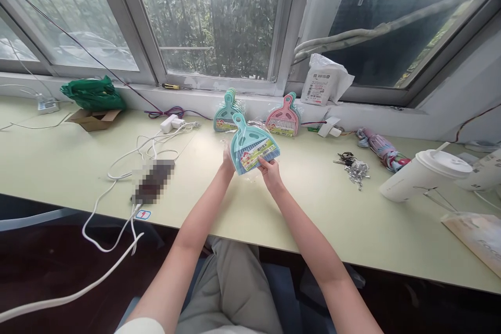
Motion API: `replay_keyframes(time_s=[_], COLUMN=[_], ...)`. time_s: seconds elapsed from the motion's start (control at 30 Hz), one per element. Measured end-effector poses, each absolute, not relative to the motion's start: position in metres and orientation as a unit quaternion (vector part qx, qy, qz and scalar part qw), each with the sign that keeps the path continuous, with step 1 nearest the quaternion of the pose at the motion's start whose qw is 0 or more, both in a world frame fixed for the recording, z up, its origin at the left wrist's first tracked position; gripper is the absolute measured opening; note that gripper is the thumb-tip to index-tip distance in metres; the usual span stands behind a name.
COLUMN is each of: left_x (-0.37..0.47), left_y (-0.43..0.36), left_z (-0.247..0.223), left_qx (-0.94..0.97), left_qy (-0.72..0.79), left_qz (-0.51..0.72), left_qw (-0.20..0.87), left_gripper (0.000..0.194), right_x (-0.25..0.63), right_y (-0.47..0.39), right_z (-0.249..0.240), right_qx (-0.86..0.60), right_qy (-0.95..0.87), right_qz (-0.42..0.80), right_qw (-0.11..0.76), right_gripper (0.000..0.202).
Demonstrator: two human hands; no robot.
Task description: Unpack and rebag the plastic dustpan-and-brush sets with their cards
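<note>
A teal dustpan-and-brush set in clear wrapping, with a printed label, is held up over the table between my two hands. My left hand grips its left edge, its fingers partly hidden behind the set. At the lower right corner, my right hand pinches the set, thumb over the label. Behind it, by the window wall, stand a stack of wrapped teal sets and, to its right, a stack with a pink set in front.
White cables and a pixelated dark device lie on the left of the table, near a cardboard box under a green bag. To the right are keys, a bundled cloth item and a white cup.
</note>
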State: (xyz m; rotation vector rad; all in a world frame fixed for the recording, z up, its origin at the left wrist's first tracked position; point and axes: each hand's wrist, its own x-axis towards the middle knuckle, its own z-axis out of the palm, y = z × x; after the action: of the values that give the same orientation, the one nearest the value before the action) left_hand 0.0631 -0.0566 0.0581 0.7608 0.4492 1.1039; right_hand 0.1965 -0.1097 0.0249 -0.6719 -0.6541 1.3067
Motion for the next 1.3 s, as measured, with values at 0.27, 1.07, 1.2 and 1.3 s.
replay_keyframes(time_s=[0.27,1.07,1.2,1.3], left_x=[0.1,0.055,0.05,0.047], left_y=[-0.064,-0.067,-0.069,-0.068], left_z=[0.043,0.028,0.035,0.034], left_qx=[0.351,0.515,0.492,0.48], left_qy=[0.127,0.31,0.322,0.327], left_qz=[0.477,0.497,0.499,0.507], left_qw=[0.795,0.625,0.636,0.637], left_gripper=[0.05,0.064,0.058,0.061], right_x=[0.194,0.2,0.197,0.197], right_y=[-0.113,-0.102,-0.103,-0.102], right_z=[0.031,0.013,0.01,0.007], right_qx=[-0.314,-0.364,-0.363,-0.373], right_qy=[-0.253,-0.269,-0.263,-0.267], right_qz=[0.535,0.518,0.529,0.537], right_qw=[0.742,0.726,0.72,0.708], right_gripper=[0.027,0.044,0.044,0.043])
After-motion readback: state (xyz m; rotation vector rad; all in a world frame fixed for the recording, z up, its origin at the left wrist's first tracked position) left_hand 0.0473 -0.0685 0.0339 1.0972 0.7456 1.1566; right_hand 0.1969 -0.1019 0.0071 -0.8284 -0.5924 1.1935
